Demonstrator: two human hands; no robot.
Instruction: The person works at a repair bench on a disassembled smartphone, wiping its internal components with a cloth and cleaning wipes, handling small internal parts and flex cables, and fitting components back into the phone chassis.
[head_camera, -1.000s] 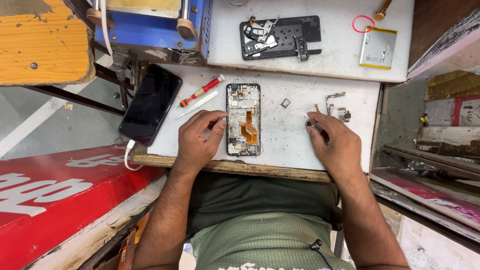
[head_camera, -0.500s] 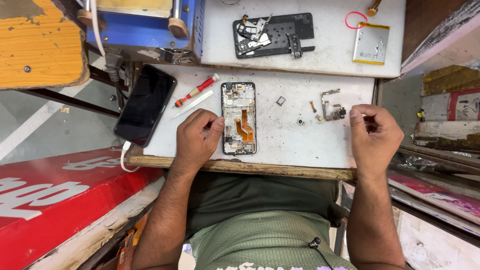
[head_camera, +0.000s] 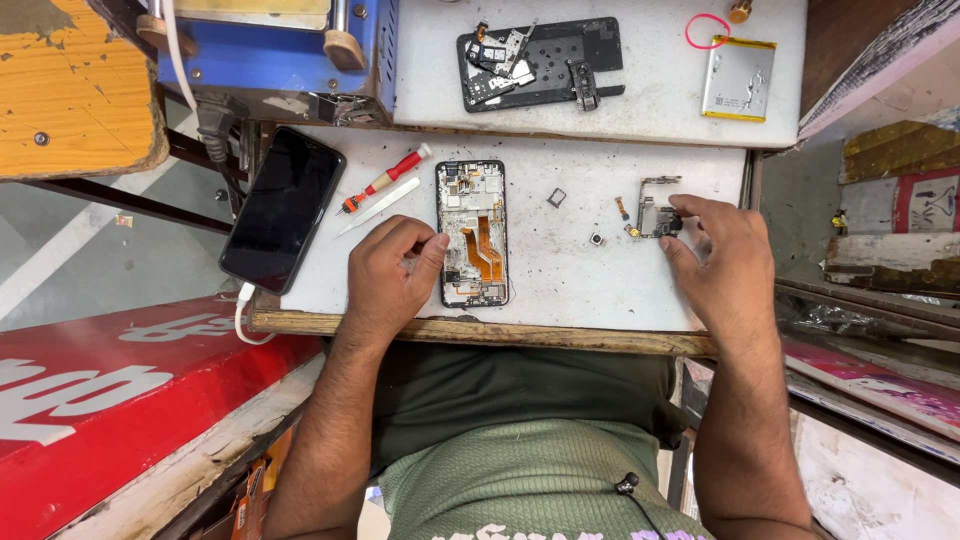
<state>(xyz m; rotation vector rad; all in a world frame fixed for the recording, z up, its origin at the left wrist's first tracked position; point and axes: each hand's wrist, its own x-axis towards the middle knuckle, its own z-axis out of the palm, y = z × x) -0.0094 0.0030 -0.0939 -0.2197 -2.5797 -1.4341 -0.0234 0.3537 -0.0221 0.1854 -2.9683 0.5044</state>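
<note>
While my work sits spread across the white worktop (head_camera: 560, 290), the black phone (head_camera: 283, 208) lies face up at the far left, half over the edge with its white cable (head_camera: 243, 312) hanging below, out of the way. Next to it the red-handled screwdriver (head_camera: 385, 180) and a thin white pry tool (head_camera: 378, 207) lie slantwise, just above my left hand (head_camera: 388, 275). That hand rests curled on the worktop, its fingertips pressed against the left edge of the opened phone frame (head_camera: 473, 233); it closes on nothing, only steadying the frame, which lies flat with its orange flex ribbons upward, so the inside is open to view. Further right a small tray part (head_camera: 556, 197) and a tiny round piece (head_camera: 596, 239) lie apart on the bare surface. At the right my right hand (head_camera: 722, 262) comes down on the small metal bracket piece (head_camera: 658, 210), fingertips touching it; whether the grip has closed on it I cannot tell.
</note>
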